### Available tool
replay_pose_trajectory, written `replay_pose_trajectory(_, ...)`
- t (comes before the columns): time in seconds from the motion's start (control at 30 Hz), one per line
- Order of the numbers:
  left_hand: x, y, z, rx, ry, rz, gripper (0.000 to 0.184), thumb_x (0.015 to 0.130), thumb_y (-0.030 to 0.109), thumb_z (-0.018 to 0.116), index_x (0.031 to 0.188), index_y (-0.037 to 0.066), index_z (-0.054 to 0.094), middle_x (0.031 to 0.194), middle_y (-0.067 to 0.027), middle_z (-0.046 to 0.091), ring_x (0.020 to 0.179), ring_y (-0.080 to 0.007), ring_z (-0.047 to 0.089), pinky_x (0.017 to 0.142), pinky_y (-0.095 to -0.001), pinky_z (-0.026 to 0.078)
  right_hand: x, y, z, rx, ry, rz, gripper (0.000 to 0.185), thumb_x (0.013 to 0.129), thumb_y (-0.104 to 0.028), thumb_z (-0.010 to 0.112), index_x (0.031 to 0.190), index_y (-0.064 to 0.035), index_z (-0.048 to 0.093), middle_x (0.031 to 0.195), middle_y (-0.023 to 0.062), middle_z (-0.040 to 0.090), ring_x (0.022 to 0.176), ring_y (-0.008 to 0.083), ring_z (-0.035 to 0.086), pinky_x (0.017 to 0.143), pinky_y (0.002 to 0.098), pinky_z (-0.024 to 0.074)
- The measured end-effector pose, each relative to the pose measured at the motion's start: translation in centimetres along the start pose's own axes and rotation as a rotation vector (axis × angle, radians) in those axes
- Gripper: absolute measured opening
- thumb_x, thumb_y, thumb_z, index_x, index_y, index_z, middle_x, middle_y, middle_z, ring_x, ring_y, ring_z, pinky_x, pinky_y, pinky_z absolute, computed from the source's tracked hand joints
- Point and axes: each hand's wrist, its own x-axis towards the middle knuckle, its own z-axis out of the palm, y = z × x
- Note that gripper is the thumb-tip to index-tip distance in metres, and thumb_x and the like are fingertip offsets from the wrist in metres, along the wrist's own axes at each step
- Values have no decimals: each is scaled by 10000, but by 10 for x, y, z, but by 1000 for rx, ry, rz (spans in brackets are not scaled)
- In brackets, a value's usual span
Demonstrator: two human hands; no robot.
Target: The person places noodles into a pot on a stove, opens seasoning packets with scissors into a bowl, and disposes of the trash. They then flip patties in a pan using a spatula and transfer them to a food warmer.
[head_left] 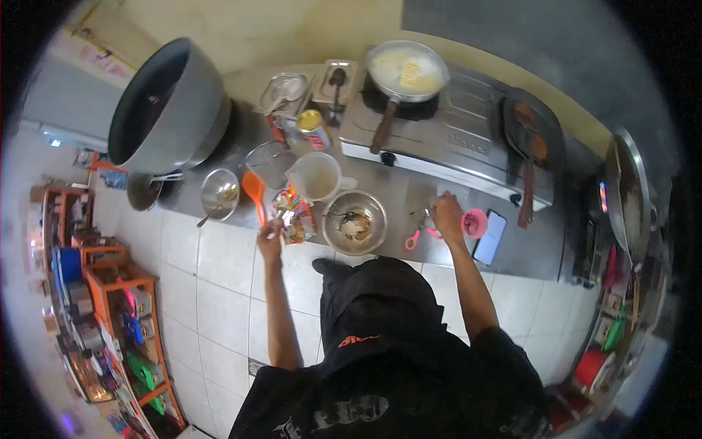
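at centre left of the frame, left hand (270, 234) half-curled at a crinkled, glossy packet (298, 221); at centre right, right hand (444, 212) bent-fingered over pink-handled scissors (417, 233), beside a pink cup (474, 224); cannot tell, this small, about any hold in either. between, a round steel bowl (355, 223); beneath, a shiny metal counter (537, 249); lower, square white tiles (223, 267).

Left arm: one, bare below a short black sleeve (263, 399); forearm (280, 314) reaching forward, nearly straight. Left hand (270, 240): fingers bent and drawn together, fingertip detail too small to read. Right arm: one, bare below a matching black sleeve; forearm slanting forward and inward. Right hand (446, 214): back uppermost, fingers pointing down, grip indistinct. Hands: bare, well apart, right farther forward.
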Motion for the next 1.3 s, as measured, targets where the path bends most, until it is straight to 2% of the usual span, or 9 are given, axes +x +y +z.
replay_pose_trajectory(0.1,46,-21,3,21,-101,321,197,782,99,732,950,5,689,1151,-167,630,1041,-223,602,885,-348,472,5,34,54,-215,39,-11,154,821,-97,519,843,-1,638,954,181,586,894,354,573,751,434,485)
replay_pose_trajectory(0.3,80,-43,14,89,-347,493,214,721,46,751,917,25,668,1290,-190,549,1164,-296,539,940,-399,466,1,42,60,-151,-34,-128,127,732,-60,602,841,-2,628,915,189,601,866,368,586,775,465,486)
replay_pose_trajectory(0.57,64,-18,31,466,-20,682,186,680,106,759,778,53,610,998,-178,646,1009,-332,612,1049,-479,313,7,18,31,-12,-71,-52,302,748,-48,590,1037,39,582,773,210,642,763,380,626,675,496,497)
replay_pose_trajectory(0.67,71,-32,32,454,-110,522,152,688,119,732,784,71,625,866,-116,666,889,-293,633,1000,-459,354,16,30,49,-58,-218,73,381,666,-3,654,994,-29,460,837,199,627,801,420,621,705,522,483)
replay_pose_trajectory(0.77,65,-34,32,159,-164,338,130,665,0,679,762,51,609,766,-96,627,799,-257,571,751,-377,458,14,41,50,80,-135,27,365,667,11,654,979,-21,468,821,215,610,759,414,611,677,502,479)
replay_pose_trajectory(0.8,68,-44,34,293,-8,607,124,686,-22,664,770,44,600,733,-88,604,732,-238,568,702,-355,466,16,40,45,120,-28,-33,359,672,21,646,984,-18,473,812,216,604,729,418,602,667,490,480)
replay_pose_trajectory(1.0,44,-27,14,-285,-84,124,181,809,-56,632,744,60,507,803,-53,625,768,-137,594,745,-268,474,27,13,-23,523,192,111,434,715,71,597,1123,-29,486,713,136,584,669,247,627,598,355,515)
replay_pose_trajectory(1.1,38,-46,2,-416,-44,159,193,844,-41,633,762,79,507,799,-16,596,752,-91,560,717,-242,460,13,-45,-71,805,81,289,434,706,77,633,1103,-21,489,712,75,585,644,140,604,597,275,501)
replay_pose_trajectory(1.3,17,-36,-2,-625,-29,-18,264,860,2,654,821,113,417,834,-39,603,752,-93,548,703,-238,458,-58,-209,-52,1149,-88,41,419,708,80,663,1086,-20,511,768,48,597,672,128,610,576,245,515)
